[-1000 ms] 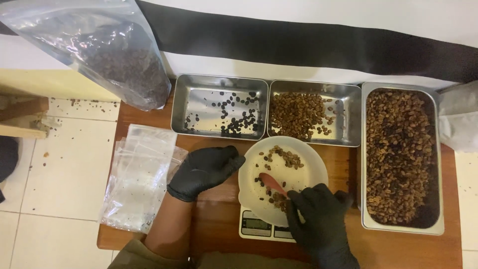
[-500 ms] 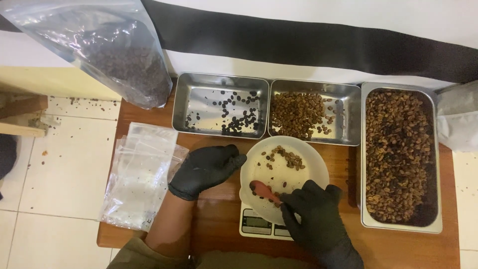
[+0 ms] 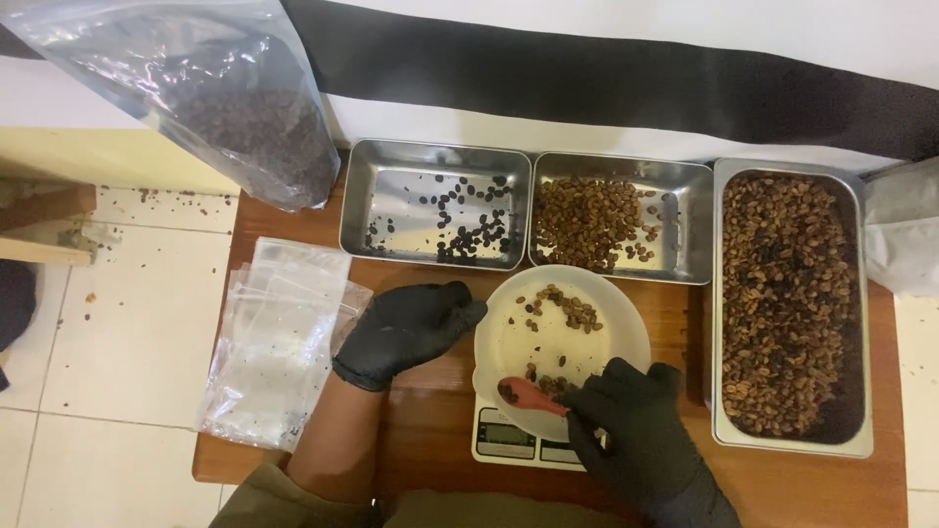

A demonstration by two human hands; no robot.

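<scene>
Your right hand in its black glove (image 3: pixel 641 440) pinches the small red plastic spoon (image 3: pixel 528 395) by its handle, the spoon's long axis running leftward from your fingers, its bowl low inside the white round dish (image 3: pixel 626 337) on the digital scale (image 3: pixel 509 437). Your left gloved hand (image 3: pixel 406 328) rests loosely curled, holding nothing, just beside the dish's left rim.

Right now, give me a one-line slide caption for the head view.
Gloved right hand dips a red spoon into beans in a white bowl on a scale; left hand rests beside it.
</scene>
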